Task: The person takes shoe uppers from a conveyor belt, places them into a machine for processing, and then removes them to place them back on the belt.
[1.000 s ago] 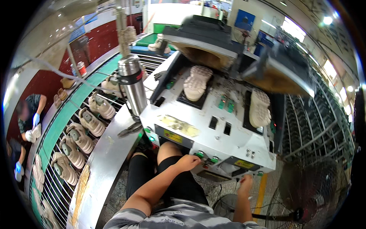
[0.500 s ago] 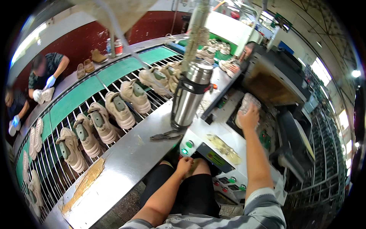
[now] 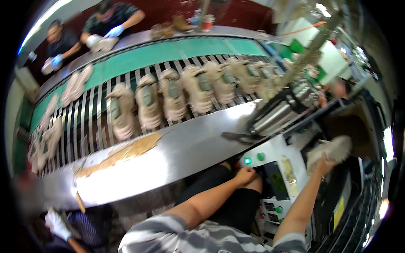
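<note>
Since half a second ago: right hand [image 3: 324, 162] is lifting the beige shoe sole [image 3: 331, 151] off the press, gripping it; left hand [image 3: 246, 174] is resting fisted on knee, empty. Next: careful placing on the conveyor [image 3: 126, 59].

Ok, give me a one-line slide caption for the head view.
Right hand lifts a beige shoe off the press machine, left hand resting on the knee.

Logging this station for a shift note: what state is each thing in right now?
Right hand: gripping a beige shoe above the machine.
Left hand: closed, resting on the knee.
Green lamp: lit.
Steel flask: lid on.
Shoes on rack: lined up in a row.
</note>
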Motion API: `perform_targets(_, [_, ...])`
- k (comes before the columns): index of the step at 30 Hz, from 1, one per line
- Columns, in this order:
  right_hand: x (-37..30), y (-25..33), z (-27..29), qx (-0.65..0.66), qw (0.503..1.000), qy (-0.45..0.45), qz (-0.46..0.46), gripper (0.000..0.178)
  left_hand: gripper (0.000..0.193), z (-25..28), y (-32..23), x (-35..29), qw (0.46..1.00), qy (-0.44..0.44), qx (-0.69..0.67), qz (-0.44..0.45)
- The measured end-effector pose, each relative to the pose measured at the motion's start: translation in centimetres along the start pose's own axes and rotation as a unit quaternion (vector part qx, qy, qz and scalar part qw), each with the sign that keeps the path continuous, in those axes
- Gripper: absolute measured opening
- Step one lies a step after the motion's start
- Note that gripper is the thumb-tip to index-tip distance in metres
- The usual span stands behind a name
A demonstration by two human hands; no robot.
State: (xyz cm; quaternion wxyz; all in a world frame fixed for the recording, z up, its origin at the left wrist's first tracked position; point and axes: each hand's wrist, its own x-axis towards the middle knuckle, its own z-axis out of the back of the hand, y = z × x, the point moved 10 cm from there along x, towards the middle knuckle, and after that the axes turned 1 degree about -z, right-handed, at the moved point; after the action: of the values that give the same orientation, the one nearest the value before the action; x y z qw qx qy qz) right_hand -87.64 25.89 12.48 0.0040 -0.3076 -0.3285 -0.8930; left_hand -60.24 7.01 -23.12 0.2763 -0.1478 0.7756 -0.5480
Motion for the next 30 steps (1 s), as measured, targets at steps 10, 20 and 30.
perform_targets(10, [-15.3,-2.8,5.7,0.468,0.878,0.098,0.018,0.042,0.042,0.7,-7.7,-8.3,0.978,0.126,-0.130,-0.106])
perform_targets(20, [-45.7,11.6,-1.7,0.542,0.578,0.610,0.006,0.044,0.088,19.7,-22.9,-28.8,0.936,-0.048,-0.219,-0.271])
perform_targets(30, [-56.9,23.6,13.9,0.406,0.352,0.779,0.324,0.034,0.045,37.8,-14.8,-62.6,0.633,-0.718,0.217,-0.193])
